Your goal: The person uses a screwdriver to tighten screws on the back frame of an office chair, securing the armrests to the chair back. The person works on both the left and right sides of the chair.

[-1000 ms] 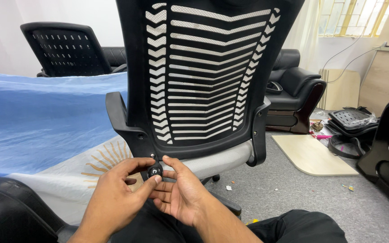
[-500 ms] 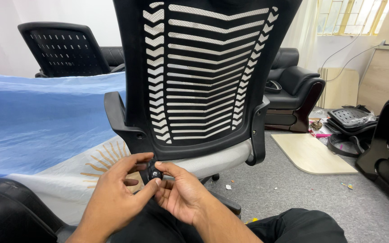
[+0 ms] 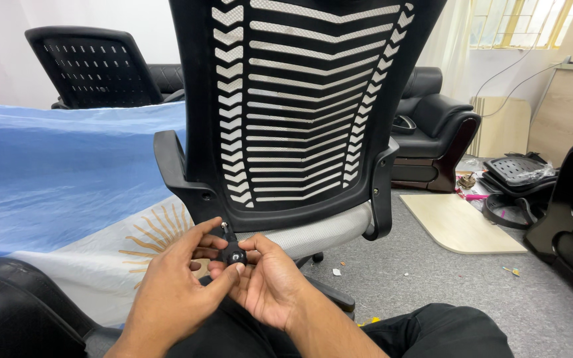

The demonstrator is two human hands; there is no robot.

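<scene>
Left hand [image 3: 170, 288] and right hand [image 3: 270, 282]: fingertips drawn together, both pinching a small black knob [image 3: 235, 254] with a short bolt stem, held between them. Just beyond the hands: black mesh-back office chair [image 3: 300, 113] with grey seat. Left of the hands: blue-and-white cloth [image 3: 54, 172] with a sun emblem. Far right: black leather armchair [image 3: 436, 129].
</scene>
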